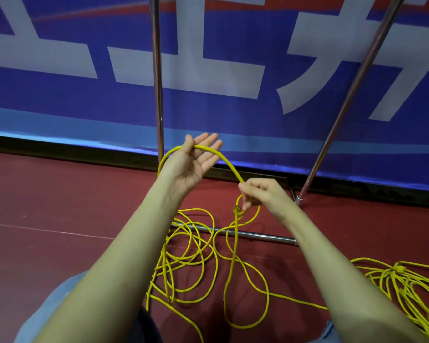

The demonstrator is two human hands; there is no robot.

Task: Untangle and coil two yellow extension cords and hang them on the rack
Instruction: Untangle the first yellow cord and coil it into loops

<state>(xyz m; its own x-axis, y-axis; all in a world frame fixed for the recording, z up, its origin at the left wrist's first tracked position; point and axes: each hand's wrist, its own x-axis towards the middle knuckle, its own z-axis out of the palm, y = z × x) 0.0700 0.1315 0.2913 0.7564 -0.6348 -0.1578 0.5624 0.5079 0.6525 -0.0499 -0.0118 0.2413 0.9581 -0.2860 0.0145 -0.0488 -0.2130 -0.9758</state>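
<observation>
Wall: a blue banner [60, 100] with large pale characters and red streaks fills the upper half of the frame.
Floor: dark red matting [47, 206] covers the lower half, meeting a black skirting under the banner.
Rack: chrome rack [157, 78] uprights rise at centre and right; its base bar lies on the floor.
Cords: one yellow cord [191, 253] sprawls in loose loops at lower centre; a second cord [406, 280] is bundled at lower right.
Left hand: left hand [196, 162] palm up, fingers straight, cord draped across it.
Right hand: right hand [260, 194] pinches the same cord above a small knot.
</observation>
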